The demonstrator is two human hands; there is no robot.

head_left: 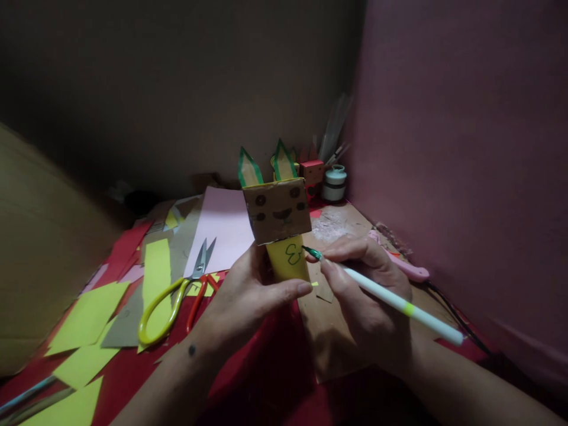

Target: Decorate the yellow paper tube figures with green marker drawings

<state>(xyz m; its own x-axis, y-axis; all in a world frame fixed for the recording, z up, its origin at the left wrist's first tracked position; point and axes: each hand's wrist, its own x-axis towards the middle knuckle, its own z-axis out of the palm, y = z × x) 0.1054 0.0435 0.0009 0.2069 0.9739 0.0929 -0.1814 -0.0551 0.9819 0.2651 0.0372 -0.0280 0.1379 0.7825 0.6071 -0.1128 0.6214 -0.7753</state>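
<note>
A cardboard animal figure [278,222] is held up by my left hand [252,290], thumb across the front of its body and fingers behind. Its boxy brown head has a drawn face and two pointed ears edged in green. On the yellow body [279,260] a green outline is drawn, like a sideways heart. My right hand [368,284] pinches a white marker pen [390,297] with a green tip. That tip is right beside the green outline; whether it touches the paper I cannot tell.
Yellow-handled scissors [162,310] and a red-handled tool [197,305] lie at left among yellow paper pieces [89,313]. Behind are pink paper [226,219], a red box figure [312,171] and a pale jar [334,183]. At right, a pink glue gun [408,267] rests beside the pink wall [461,177].
</note>
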